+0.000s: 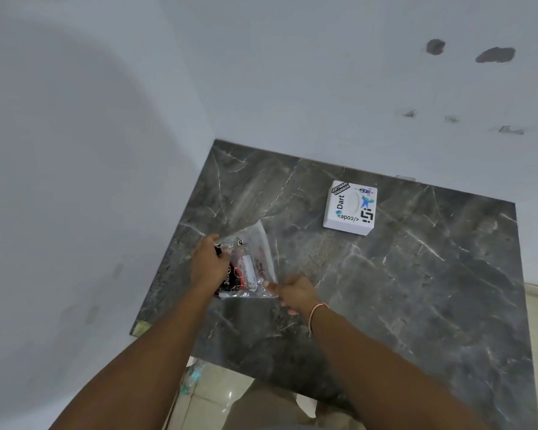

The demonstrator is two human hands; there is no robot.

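Dark marble tabletop point(416, 290) in a pale-walled corner, and the clear plastic bag point(263, 243) lies center-left of frame, long axis running up-frame, between the 2 hands: left hand point(207, 262) gripping its left edge, right hand point(295, 294) pinching the near-right corner, contents (red, black, 1 white tube) too jumbled to identify.

Head-worn view, steeply downward, close over countertop point(416, 290)

Two hands point(207, 265) point(295, 294), one clear plastic bag point(263, 243), one white box point(350, 209) (stickered), one marble tabletop point(416, 290).
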